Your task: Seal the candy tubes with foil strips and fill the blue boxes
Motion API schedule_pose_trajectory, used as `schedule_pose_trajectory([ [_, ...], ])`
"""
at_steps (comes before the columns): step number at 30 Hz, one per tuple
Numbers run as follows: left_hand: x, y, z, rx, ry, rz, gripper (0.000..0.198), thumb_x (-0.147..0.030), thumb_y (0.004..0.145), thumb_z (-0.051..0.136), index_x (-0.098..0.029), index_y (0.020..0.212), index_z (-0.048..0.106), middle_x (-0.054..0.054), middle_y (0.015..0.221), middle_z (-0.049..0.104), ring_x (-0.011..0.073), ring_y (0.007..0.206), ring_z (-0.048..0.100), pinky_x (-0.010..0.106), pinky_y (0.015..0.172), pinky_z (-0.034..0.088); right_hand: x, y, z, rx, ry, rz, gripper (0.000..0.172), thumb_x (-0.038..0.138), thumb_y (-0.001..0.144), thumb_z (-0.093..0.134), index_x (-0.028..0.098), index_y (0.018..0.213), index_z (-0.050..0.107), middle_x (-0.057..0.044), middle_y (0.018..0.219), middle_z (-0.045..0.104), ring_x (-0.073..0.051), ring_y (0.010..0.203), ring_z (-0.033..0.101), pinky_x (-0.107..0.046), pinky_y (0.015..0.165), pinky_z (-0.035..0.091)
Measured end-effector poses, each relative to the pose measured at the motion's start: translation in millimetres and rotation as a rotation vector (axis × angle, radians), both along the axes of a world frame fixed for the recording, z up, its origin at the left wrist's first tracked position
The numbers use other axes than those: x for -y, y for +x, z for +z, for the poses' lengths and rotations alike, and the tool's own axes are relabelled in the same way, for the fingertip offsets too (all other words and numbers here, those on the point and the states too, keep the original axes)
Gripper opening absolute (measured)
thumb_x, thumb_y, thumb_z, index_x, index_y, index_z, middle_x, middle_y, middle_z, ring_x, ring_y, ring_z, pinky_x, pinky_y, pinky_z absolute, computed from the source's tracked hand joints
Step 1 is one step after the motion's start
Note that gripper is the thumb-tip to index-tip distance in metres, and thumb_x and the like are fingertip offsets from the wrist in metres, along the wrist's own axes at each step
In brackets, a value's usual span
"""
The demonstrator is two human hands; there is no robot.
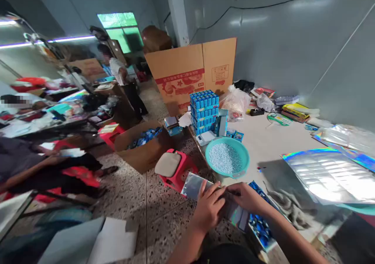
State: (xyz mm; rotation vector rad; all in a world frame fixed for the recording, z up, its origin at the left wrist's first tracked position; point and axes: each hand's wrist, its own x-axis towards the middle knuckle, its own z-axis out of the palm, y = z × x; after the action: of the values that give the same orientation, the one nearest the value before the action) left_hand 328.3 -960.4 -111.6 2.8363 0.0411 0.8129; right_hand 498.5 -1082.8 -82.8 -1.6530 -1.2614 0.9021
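My left hand [208,205] lies over a flat, silvery, see-through plastic bag [191,185], with its fingers bent across the bag's surface. Close beside it, my right hand [244,196] has its fingers curled in a pinch at the bag's near part. The fingertips partly hide what lies between them. More of the shiny plastic hangs below my hands. Under my right forearm is a long open box [268,245] filled with small blue packets [260,227]. Just beyond my hands, a turquoise basin [245,158] holds many small whitish pieces [225,158].
Blue boxes [204,113] stand stacked on the table [260,139] behind the basin. Silvery sheets [331,174] and a grey cloth [288,207] lie at right. A red stool [187,166] and a carton [140,154] of blue packets are on the floor. Other people sit and stand at left.
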Motion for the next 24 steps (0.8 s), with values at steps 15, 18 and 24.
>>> schedule_pose_trajectory([
  [15, -192, -8, 41.2, 0.064, 0.021, -0.037, 0.027, -0.029, 0.094, 0.063, -0.028, 0.120, 0.069, 0.003, 0.103, 0.074, 0.0193, 0.099, 0.064, 0.047, 0.111, 0.037, -162, -27, 49.2, 0.259, -0.129, -0.138, 0.021, 0.015, 0.078, 0.052, 0.015, 0.073, 0.072, 0.002, 0.063, 0.059, -0.013, 0.065, 0.051, -0.023, 0.060, 0.031],
  [18, -206, -9, 42.0, 0.040, 0.021, 0.032, 0.032, -0.029, 0.094, 0.062, -0.031, 0.126, 0.067, 0.003, 0.102, 0.072, 0.0196, 0.096, 0.063, 0.042, 0.099, 0.042, -182, -25, 52.2, 0.299, -0.103, -0.139, 0.023, 0.016, 0.081, 0.053, 0.016, 0.073, 0.075, 0.002, 0.061, 0.060, -0.013, 0.062, 0.051, -0.023, 0.058, 0.030],
  [24, -249, 0, 37.6, 0.110, 0.137, 0.075, 0.033, -0.025, 0.096, 0.059, -0.032, 0.127, 0.068, 0.005, 0.111, 0.073, 0.0227, 0.106, 0.063, 0.044, 0.111, 0.030, -225, -14, 64.7, 0.241, -0.005, -0.182, 0.032, 0.013, 0.084, 0.052, 0.022, 0.094, 0.081, -0.003, 0.085, 0.077, -0.017, 0.076, 0.067, -0.023, 0.067, 0.041],
])
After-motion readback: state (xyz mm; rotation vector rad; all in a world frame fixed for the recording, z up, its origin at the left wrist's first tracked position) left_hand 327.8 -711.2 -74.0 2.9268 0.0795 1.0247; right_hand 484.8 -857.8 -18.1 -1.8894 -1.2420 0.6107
